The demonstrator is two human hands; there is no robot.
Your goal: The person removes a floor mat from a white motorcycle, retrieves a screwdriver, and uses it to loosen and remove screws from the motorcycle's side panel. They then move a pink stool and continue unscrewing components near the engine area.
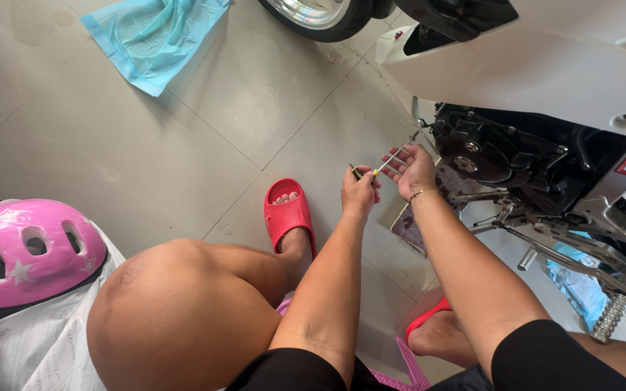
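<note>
Nearest me I see a pink helmet point(38, 250) at my left knee and a red slipper point(289, 211) on the tiled floor point(182, 152). My left hand point(360, 190) grips the screwdriver point(385, 161) handle, my right hand point(412, 168) lies open, fingers steadying its shaft. The tip points at the scooter's black engine cover point(483, 148) just beyond.

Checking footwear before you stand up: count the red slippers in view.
2. One red slipper is on the foot left of the left hand. The other shows only as a strap between the forearms, mostly hidden by the right arm.
</note>
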